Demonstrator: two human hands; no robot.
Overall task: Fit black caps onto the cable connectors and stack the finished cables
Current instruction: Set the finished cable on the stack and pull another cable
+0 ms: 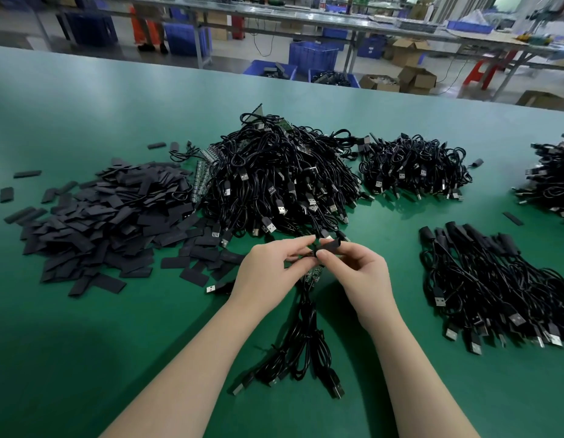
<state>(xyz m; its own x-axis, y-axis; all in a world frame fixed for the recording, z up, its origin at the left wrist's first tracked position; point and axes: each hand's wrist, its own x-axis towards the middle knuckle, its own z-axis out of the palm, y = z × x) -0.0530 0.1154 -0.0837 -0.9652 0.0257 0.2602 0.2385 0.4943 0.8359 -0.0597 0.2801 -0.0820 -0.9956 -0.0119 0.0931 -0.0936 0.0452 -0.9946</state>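
My left hand (268, 273) and my right hand (358, 276) meet over the green table (84, 343), just in front of a big heap of uncapped black cables (280, 181). My right hand pinches a black cap (329, 245). My left hand pinches the cable ends beside it, where a small green board (313, 275) shows. The bundle of cables (301, 352) hangs from my hands and lies toward me, USB plugs at its near end. Flat black caps (107, 222) lie heaped at the left. Capped cables (495, 286) are stacked at the right.
A smaller cable heap (413, 165) lies behind on the right, another (552, 178) at the right edge. Loose caps are scattered around the left pile. Beyond the table's far edge stand blue crates (312, 55), cardboard boxes and long benches.
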